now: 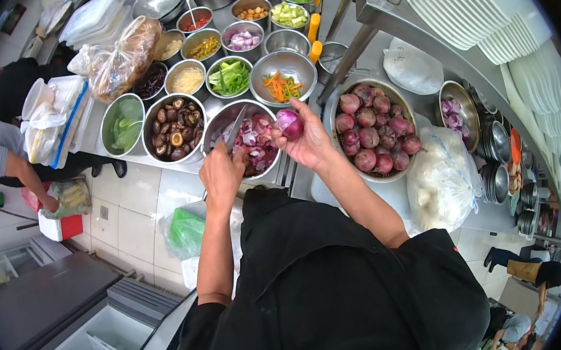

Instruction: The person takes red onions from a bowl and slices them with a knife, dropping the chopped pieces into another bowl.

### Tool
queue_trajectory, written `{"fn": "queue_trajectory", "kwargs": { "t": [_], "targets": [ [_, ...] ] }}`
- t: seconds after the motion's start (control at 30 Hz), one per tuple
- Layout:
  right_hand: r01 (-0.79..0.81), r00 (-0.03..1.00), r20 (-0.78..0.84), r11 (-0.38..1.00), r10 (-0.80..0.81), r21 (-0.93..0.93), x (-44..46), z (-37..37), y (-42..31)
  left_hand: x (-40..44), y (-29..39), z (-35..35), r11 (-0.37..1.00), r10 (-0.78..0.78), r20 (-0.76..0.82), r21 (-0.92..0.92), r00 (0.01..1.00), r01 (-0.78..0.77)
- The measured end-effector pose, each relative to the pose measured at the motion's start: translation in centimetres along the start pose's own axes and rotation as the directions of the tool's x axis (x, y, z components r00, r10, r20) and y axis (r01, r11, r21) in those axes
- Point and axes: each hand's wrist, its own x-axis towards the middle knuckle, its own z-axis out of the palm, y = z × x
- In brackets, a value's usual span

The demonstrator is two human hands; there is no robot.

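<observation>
My left hand [221, 172] is closed around a knife [236, 126], its blade pointing up and away over a metal bowl [271, 171]. Inside this bowl lie purple onion skins and pieces [258, 136]. Between the fingers and thumb of my right hand [311, 138] is a peeled, shiny purple onion [290, 125], held above the bowl's right edge. The blade and the onion are apart. Just right of my right hand, a large metal bowl [341, 164] is heaped with unpeeled red onions [371, 124].
Mushrooms [175, 128], chopped greens [230, 77] and carrot strips [281, 86] fill bowls beyond my hands. A clear bag of white pieces [439, 176] sits right, under a steel shelf [386, 11] with stacked plates [463, 5]. A person [5, 151] bends at the left.
</observation>
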Motion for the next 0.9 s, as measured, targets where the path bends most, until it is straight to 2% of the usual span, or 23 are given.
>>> {"fn": "queue_trajectory", "kwargs": {
  "t": [0.13, 0.27, 0.33, 0.37, 0.47, 0.6, 0.9],
  "targets": [
    [-0.094, 0.995, -0.016, 0.995, 0.094, -0.013, -0.1, 0.5, -0.1, 0.1, -0.2, 0.5, 0.997, 0.028, -0.049, -0.074, 0.998, -0.032],
    [-0.059, 0.997, 0.042, 0.986, 0.067, -0.157, -0.1, -0.1, 0.0, -0.4, 0.7, 1.3, 0.849, 0.073, -0.013, -0.523, 0.997, -0.069],
    [-0.046, 0.998, 0.043, 0.991, 0.052, -0.126, 0.2, -0.2, 0.2, -0.9, 1.1, 2.4, 0.721, 0.119, -0.023, -0.685, 0.993, -0.102],
    [-0.041, 0.998, 0.043, 0.993, 0.046, -0.11, 0.3, -0.2, 0.3, -1.1, 1.1, 2.5, 0.754, 0.166, -0.007, -0.643, 0.986, -0.131],
    [-0.004, 0.998, -0.067, 0.998, 0.0, -0.058, 0.0, 1.0, 1.0, -2.0, 3.7, 0.3, 0.82, 0.206, 0.14, -0.565, 0.969, -0.093],
    [0.052, 0.998, -0.019, 0.994, -0.055, -0.098, 0.2, 0.3, 1.4, -2.2, 4.2, 1.4, 0.762, 0.221, 0.001, -0.624, 0.975, -0.172],
    [0.132, 0.99, -0.021, 0.973, -0.138, -0.187, 0.3, 0.4, 2.2, -2.2, 4.3, 0.8, 0.774, 0.243, 0.003, -0.604, 0.97, -0.192]
  ]
}}
